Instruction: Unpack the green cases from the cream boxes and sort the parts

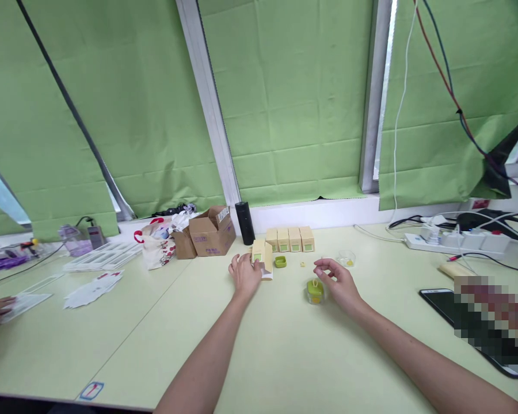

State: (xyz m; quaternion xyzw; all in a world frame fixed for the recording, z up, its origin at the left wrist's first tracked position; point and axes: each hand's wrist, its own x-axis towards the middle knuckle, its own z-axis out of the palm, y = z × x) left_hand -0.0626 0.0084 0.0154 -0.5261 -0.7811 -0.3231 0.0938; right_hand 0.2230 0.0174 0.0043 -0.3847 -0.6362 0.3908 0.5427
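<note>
A: How does your left hand (245, 277) sit?
B: Its fingers (240, 263) curl around the open box (261, 249), toward the counter's (181, 345) back edge; you're probably bracing it so it won't slide.
A: And further right?
B: A green tub (280, 263) sits beside it, nearer the back edge than the green-lidded container (315, 292). Your right hand (341, 284) is by that container, fingers bent, tips close together, likely suited to small things; I can't tell whether they pinch anything.

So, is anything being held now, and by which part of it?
The left hand holds a small box at its lower left side. The right hand, by the green-topped container, seems to hold nothing.
</note>
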